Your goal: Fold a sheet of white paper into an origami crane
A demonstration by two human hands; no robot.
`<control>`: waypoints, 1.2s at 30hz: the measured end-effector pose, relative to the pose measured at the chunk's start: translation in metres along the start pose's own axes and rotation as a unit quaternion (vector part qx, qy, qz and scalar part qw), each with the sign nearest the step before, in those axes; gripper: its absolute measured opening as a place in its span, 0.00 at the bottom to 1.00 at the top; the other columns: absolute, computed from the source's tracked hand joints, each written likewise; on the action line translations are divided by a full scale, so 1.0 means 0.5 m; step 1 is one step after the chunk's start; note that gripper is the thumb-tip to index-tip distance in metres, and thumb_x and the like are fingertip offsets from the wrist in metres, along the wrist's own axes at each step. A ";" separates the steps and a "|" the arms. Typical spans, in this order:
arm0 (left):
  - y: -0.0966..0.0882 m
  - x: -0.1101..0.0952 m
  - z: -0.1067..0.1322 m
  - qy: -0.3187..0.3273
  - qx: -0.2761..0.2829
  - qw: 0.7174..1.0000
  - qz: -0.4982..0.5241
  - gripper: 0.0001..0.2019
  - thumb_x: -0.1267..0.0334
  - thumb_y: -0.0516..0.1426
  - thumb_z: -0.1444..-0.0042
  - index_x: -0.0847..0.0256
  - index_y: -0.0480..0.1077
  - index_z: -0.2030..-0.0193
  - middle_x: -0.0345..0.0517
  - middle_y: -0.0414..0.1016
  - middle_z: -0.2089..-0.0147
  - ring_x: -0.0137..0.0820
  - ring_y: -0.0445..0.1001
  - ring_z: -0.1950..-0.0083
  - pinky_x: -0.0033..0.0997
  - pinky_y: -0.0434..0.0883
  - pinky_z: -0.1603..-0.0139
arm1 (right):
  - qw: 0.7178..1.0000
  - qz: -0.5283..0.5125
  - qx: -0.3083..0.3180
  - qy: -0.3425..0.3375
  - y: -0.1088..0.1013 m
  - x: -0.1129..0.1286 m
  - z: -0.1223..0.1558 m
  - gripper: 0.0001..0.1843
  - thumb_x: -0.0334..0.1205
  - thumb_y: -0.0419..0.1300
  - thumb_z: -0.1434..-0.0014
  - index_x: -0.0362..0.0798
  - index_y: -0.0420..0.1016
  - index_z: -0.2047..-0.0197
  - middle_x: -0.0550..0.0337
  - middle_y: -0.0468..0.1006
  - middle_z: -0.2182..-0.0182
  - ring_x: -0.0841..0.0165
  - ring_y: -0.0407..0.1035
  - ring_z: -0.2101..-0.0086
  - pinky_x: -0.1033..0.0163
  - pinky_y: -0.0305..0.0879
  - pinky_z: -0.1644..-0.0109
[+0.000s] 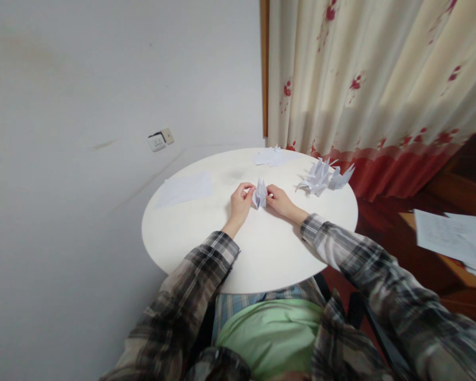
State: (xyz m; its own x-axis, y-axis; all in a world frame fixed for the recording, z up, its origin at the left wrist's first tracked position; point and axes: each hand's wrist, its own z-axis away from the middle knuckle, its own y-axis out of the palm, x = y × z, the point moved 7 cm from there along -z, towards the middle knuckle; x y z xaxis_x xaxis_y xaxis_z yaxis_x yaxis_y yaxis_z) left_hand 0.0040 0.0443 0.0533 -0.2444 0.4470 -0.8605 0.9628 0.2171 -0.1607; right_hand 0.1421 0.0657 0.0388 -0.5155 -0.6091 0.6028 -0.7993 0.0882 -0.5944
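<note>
A small folded white paper figure (259,194) stands upright near the middle of the round white table (182,233). My left hand (241,201) pinches its left side between thumb and fingers. On the opposite side, my right hand (278,199) grips the right edge of the same folded paper, its fingers partly hidden behind the thumb. Several finished-looking folded paper cranes (319,177) lie in a cluster to the right, beyond my right hand.
A flat paper sheet (186,188) lies at the table's left, and more sheets (275,156) at the far edge. A wall with a socket (156,142) borders the left. A curtain (360,79) hangs behind; papers (452,238) rest on wooden furniture at right.
</note>
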 end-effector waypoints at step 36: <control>0.010 0.057 -0.009 -0.056 0.034 0.997 -0.030 0.03 0.66 0.57 0.54 0.61 0.69 0.71 0.38 0.72 0.74 0.24 0.69 0.79 0.23 0.64 0.77 | 1.000 0.005 0.005 -0.010 0.002 -0.005 -0.001 0.02 0.35 0.53 0.46 0.47 0.64 0.70 0.60 0.68 0.70 0.69 0.61 0.68 0.64 0.58 0.60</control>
State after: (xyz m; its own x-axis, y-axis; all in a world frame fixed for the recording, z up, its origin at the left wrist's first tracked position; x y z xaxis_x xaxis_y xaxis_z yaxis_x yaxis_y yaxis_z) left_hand 0.0016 0.0618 0.0301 -0.2903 0.3355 -0.8962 0.9537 0.1788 -0.2420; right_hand 0.1423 0.0675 0.0370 -0.5167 -0.6234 0.5869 -0.7911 0.0855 -0.6057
